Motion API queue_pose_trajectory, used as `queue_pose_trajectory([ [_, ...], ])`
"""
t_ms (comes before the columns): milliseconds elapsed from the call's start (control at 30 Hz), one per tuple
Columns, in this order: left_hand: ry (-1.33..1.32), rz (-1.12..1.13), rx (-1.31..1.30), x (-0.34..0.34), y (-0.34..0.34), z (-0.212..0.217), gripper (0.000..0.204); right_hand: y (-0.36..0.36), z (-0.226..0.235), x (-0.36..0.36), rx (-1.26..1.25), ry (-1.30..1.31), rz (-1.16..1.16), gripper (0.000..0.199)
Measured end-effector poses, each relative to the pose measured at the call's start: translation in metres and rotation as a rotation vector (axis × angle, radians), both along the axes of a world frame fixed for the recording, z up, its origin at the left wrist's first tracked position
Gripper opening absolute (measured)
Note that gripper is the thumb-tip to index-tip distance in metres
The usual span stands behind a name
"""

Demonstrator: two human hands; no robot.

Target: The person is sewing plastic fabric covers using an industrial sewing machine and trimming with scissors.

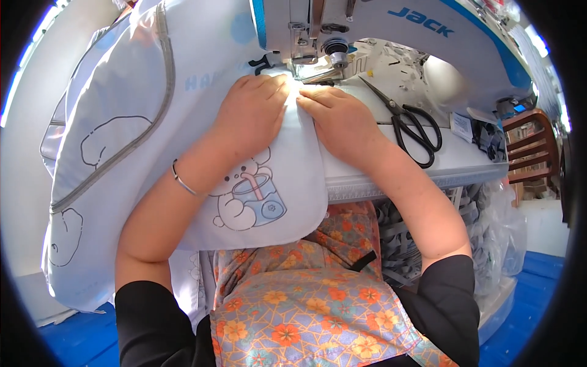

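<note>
White printed fabric (299, 165) lies under a sewing machine (367, 27), its rounded front part hanging over the table edge and showing a cartoon animal with a blue cup. My left hand (254, 113) presses on the fabric left of the machine's presser foot (304, 60), fingers closed together. On the other side, my right hand (342, 119) grips the fabric's right edge, fingertips bunched close to the foot. Both hands' fingertips nearly meet in the bright lamp glow, which washes out the needle area. Further left, the fabric carries a grey trim strip (164, 92).
Black-handled scissors (403, 116) lie right of my right hand, blades toward the machine. Thread scraps and a small packet (461, 128) are on the table (354, 162). Grey strips (403, 235) and clear plastic bags (501, 232) sit below. A wooden chair (535, 147) stands at right.
</note>
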State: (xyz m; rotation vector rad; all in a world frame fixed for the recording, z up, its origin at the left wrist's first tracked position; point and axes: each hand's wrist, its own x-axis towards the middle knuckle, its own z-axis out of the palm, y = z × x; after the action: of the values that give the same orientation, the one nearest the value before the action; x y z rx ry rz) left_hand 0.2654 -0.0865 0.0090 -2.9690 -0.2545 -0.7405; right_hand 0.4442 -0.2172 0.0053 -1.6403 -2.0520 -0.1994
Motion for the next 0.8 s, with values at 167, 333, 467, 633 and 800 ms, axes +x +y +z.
queue_pose_trajectory([
  [167, 0.292, -0.188, -0.289, -0.064, -0.106, 0.014, 0.051, -0.001, -0.002, 0.006, -0.022, -0.043, 0.004, 0.041],
  [333, 0.285, -0.092, -0.099, -0.138, -0.110, -0.005, 0.051, -0.001, 0.000, 0.005, -0.013, -0.044, 0.004, 0.040],
  [467, 0.260, 0.009, -0.058, -0.159, -0.091, 0.004, 0.046, -0.002, -0.002, 0.005, -0.030, -0.033, -0.009, 0.040],
  [633, 0.218, 0.094, -0.115, -0.151, -0.067, 0.010, 0.046, -0.004, -0.002, 0.002, -0.040, -0.018, -0.015, 0.038],
  [800, 0.046, 0.111, -0.213, -0.144, -0.040, 0.002, 0.048, -0.006, 0.000, 0.001, -0.052, -0.013, -0.017, 0.037],
])
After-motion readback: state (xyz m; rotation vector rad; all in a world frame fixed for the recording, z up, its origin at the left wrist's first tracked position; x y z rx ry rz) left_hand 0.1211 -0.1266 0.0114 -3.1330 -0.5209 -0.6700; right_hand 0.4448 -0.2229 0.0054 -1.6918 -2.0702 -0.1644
